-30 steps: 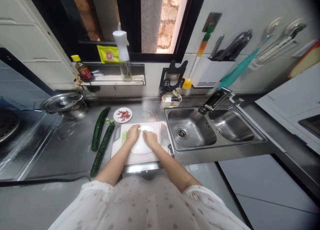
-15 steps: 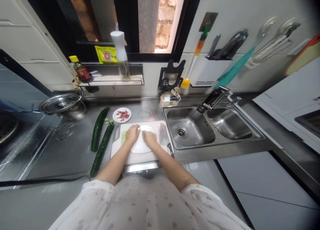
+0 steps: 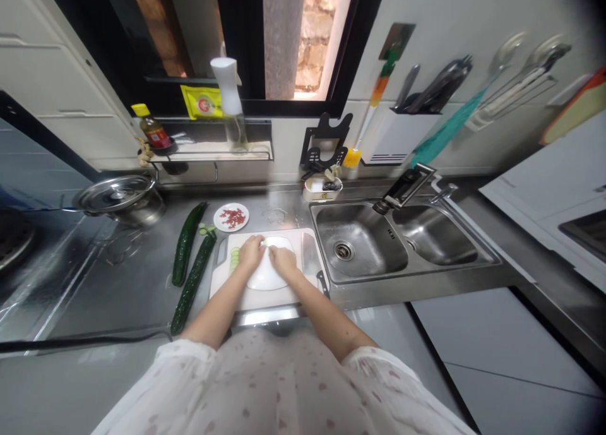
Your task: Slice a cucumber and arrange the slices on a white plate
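Over a white plate (image 3: 267, 282), my left hand (image 3: 251, 253) and my right hand (image 3: 283, 261) meet with fingers closed. A small pale-green piece shows between the fingertips; it looks like a cucumber slice (image 3: 266, 242), mostly covered by them. The plate rests on a light cutting board (image 3: 269, 301). Beside my left hand, a row of cucumber slices (image 3: 234, 259) lies on the board. A broad-bladed knife (image 3: 311, 253) lies along the board's right side, its black handle towards me.
Two whole cucumbers (image 3: 188, 245) lie left of the board, with cut end pieces (image 3: 203, 228) nearby. Behind is a small plate of chopped red bits (image 3: 231, 218). A double sink (image 3: 360, 239) is at right, a lidded pot (image 3: 120, 198) at left, a bottle shelf (image 3: 213, 152) behind.
Both hands stay over the plate with nearly the same grip. The view has shifted very slightly; nothing else visibly differs.
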